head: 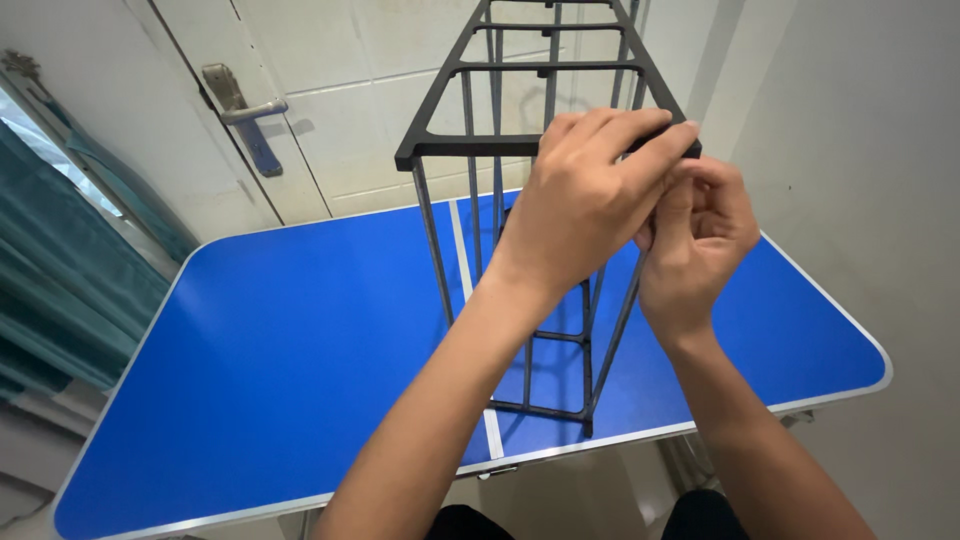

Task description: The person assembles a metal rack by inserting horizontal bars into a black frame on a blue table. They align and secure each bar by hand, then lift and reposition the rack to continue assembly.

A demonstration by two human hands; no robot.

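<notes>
At the near right corner of the black rack [480,150], both my hands are closed on its top frame: my left hand [585,195] wraps over the corner from above, and my right hand [700,235] pinches the same corner from below, the two touching. Thin dark rods run down from flat, matte, ladder-like tiers to a base standing on the surface [290,340], a glossy blue top with a pale rim and centre seam. Beyond stand a white panelled door [350,110] with a metal handle [245,110], and teal curtains [60,280] at left.
</notes>
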